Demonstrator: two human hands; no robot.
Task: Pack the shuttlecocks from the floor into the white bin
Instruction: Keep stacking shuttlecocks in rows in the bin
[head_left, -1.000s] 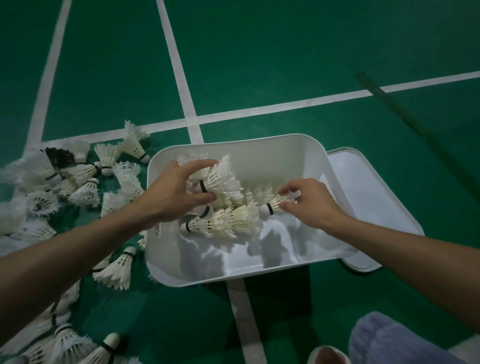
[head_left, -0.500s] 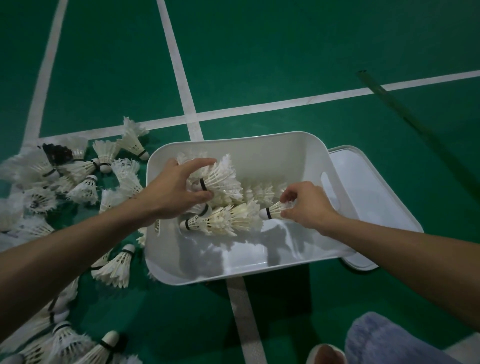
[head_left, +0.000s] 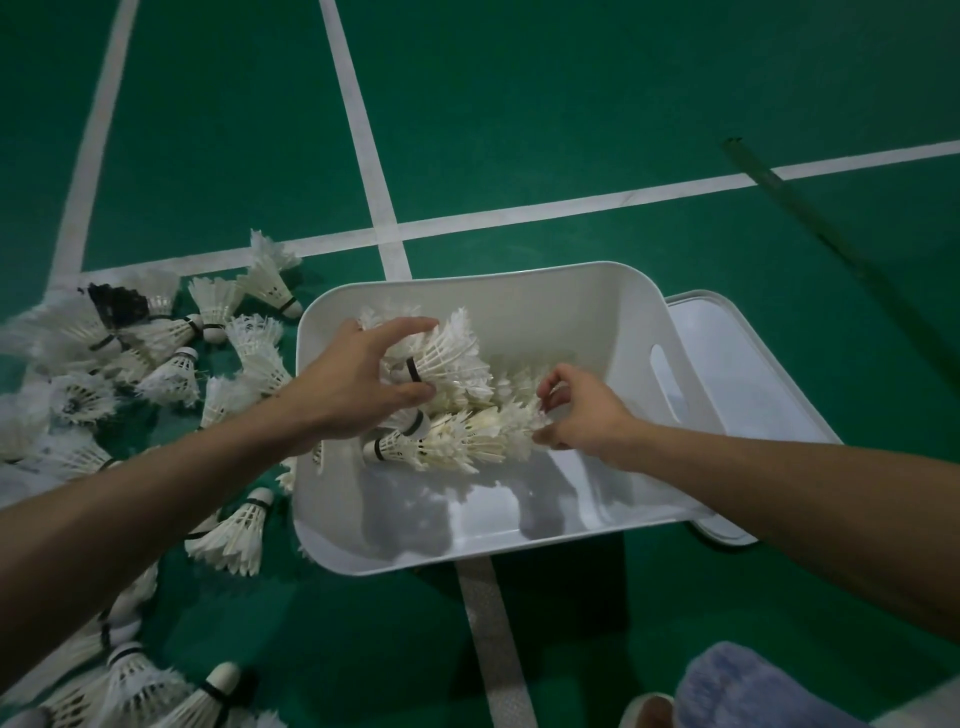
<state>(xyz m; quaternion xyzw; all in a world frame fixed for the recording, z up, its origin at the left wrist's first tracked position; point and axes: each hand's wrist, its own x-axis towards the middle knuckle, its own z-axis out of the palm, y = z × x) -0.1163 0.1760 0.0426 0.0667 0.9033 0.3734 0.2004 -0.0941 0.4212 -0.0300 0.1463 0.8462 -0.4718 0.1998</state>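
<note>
White plastic forms the bin (head_left: 519, 291), which sits on a green court floor (head_left: 571, 104) across a painted line (head_left: 493, 623). Inside the bin, the left hand (head_left: 353, 384) curls its thumb and fingers around a feathered shuttlecock (head_left: 447, 358) near the far left corner. The right hand (head_left: 587, 410), also inside the bin toward its right wall, pinches the feather end of a row of shuttlecocks (head_left: 457, 441) lying on the bin's bottom. Many loose shuttlecocks (head_left: 171, 374) lie scattered on the floor left of the bin, one (head_left: 228, 535) just beside its left wall. A white lid (head_left: 737, 374) lies partly under the bin's right side.
</note>
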